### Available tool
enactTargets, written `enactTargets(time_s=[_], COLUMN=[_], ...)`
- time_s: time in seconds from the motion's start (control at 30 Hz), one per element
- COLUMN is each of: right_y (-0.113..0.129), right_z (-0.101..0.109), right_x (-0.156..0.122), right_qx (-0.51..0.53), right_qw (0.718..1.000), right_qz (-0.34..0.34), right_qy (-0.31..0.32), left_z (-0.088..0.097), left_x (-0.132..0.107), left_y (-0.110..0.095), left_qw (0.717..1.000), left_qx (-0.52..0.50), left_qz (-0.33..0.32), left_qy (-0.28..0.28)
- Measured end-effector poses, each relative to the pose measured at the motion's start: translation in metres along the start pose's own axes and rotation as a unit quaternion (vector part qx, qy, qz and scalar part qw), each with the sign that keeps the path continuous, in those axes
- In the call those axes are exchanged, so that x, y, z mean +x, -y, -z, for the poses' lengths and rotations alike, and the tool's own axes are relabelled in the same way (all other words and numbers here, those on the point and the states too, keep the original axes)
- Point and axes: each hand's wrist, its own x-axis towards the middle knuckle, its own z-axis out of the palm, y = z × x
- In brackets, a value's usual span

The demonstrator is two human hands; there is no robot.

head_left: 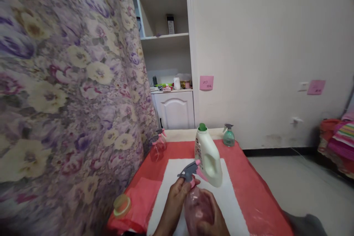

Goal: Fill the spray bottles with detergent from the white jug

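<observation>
The left hand grips the lower end of a grey-and-pink plastic spray head; the right hand clasps its translucent pink plastic bottle, nearer the wearer than the handled white plastic jug. The head already sits atop the bottle; its tightness cannot be told.

On the surface, a mat lies in the middle, the jug standing on its far part. Before the jug, a spray bottle sits between left hand and right hand. Two more bottles stand far left, a small sprayer far right, a tape roll near left. Left hangs a curtain.
</observation>
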Motion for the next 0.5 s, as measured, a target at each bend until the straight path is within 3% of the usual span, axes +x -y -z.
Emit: enactTargets(time_s=[0.17,0.3,0.4,0.5], right_y=[0.019,0.025,0.023,0.017], right_z=[-0.003,-0.003,-0.004,-0.009], right_x=[-0.007,-0.011,-0.010,-0.005], right_qx=[0.188,0.232,0.255,0.319], right_qw=[0.976,0.960,0.949,0.921], right_qz=[-0.083,-0.128,-0.153,-0.194], right_qy=[0.077,0.092,0.102,0.115], left_z=[-0.002,-0.005,-0.010,-0.016], left_x=[-0.008,-0.013,-0.017,-0.020], left_y=[-0.007,-0.011,-0.011,-0.009], left_qw=[0.994,0.982,0.972,0.968], left_qx=[-0.101,-0.180,-0.226,-0.245], left_qz=[0.011,0.017,0.029,0.028], left_qy=[0.023,0.054,0.053,0.038])
